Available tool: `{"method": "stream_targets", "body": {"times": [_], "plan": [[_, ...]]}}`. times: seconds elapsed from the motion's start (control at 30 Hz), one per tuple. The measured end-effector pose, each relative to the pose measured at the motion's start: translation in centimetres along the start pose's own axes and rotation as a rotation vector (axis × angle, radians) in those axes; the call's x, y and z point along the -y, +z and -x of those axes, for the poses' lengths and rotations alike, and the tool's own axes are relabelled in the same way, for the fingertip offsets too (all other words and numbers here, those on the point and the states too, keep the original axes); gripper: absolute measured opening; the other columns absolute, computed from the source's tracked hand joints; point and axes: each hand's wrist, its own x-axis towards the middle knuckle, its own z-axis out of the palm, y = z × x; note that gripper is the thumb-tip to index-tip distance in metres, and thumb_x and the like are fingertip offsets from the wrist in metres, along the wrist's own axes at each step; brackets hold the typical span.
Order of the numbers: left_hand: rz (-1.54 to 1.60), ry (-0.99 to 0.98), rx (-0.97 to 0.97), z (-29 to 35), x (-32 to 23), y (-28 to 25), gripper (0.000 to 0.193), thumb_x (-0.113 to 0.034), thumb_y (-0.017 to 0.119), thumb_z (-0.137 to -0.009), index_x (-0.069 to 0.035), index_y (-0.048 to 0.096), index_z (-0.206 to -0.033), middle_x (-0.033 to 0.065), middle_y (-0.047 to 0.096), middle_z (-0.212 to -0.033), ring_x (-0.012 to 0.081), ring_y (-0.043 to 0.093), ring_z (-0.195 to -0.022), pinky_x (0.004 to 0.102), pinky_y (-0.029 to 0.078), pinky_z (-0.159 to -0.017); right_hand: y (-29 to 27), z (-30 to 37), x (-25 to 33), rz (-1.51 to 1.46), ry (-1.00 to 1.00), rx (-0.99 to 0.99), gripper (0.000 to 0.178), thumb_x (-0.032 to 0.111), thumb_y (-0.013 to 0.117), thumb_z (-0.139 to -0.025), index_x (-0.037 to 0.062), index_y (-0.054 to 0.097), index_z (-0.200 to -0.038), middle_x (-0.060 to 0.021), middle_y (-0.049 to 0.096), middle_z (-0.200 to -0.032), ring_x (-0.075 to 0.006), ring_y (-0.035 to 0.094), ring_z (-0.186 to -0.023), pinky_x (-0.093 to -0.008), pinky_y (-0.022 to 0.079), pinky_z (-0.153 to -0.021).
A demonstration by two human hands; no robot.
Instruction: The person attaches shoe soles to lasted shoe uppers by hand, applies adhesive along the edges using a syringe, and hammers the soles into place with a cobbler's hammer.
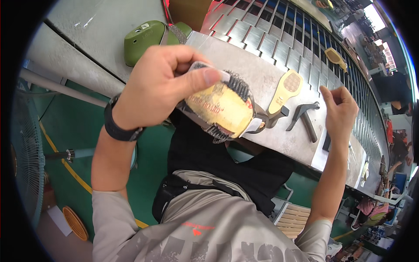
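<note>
My left hand point(161, 83) is closed on the end of a shoe upper point(241, 85), which is turned with its yellow bottom board point(224, 109) toward me. Gathered dark edges wrap over the rim of that board. A pale piece shows by my left thumb. To the right, my right hand point(341, 107) is raised over the table with thumb and fingers pinched together. Whatever it may hold is too small to make out. Between the hands, a hammer-like tool point(303, 120) with a dark handle lies on the table, beside a yellow shoe sole point(286, 89).
A green shoe last point(146, 41) stands on the grey worktable point(253, 63) at the far left. Beyond the table runs a slatted metal conveyor point(279, 37) carrying another yellow sole point(335, 57). A fan point(28, 148) stands at left; a slatted stool point(293, 220) sits below the table.
</note>
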Motion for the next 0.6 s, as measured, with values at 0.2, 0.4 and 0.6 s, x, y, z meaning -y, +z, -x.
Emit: {"method": "stream_targets", "body": {"times": [0.2,0.4,0.6], "plan": [[-0.105,0.041,0.131,-4.0,-1.1,0.1,0.028,-0.025,0.073,-0.102,0.003,0.071,-0.102,-0.0003,0.070,-0.085,0.0035,0.062,-0.076,0.0210,0.049,-0.068,0.9,-0.1,-5.7,0.504,0.105,0.084,0.025,0.020,0.081,-0.091,-0.0023,0.071,-0.089,-0.0167,0.074,-0.080,-0.0333,0.071,-0.072,-0.0444,0.053,-0.071],[-0.186,0.116,0.161,-6.6,-1.9,2.2,0.034,-0.031,0.070,-0.103,0.000,0.071,-0.091,-0.0026,0.068,-0.078,0.0013,0.059,-0.072,0.0213,0.047,-0.063,0.8,5.3,7.0,-0.498,-0.415,0.232,0.102,0.016,0.087,-0.078,0.0022,0.032,-0.163,-0.0234,0.055,-0.153,-0.0345,0.055,-0.141,-0.0472,0.041,-0.118],[0.173,0.108,-0.036,-7.7,1.0,4.0,0.043,-0.041,0.061,-0.108,-0.001,0.072,-0.101,-0.0006,0.070,-0.086,0.0041,0.064,-0.078,0.0234,0.051,-0.068,7.3,6.8,10.2,-0.817,-0.346,0.196,0.129,0.018,0.095,-0.069,-0.0023,0.010,-0.164,-0.0239,0.058,-0.140,-0.0321,0.062,-0.127,-0.0419,0.048,-0.110]]}}
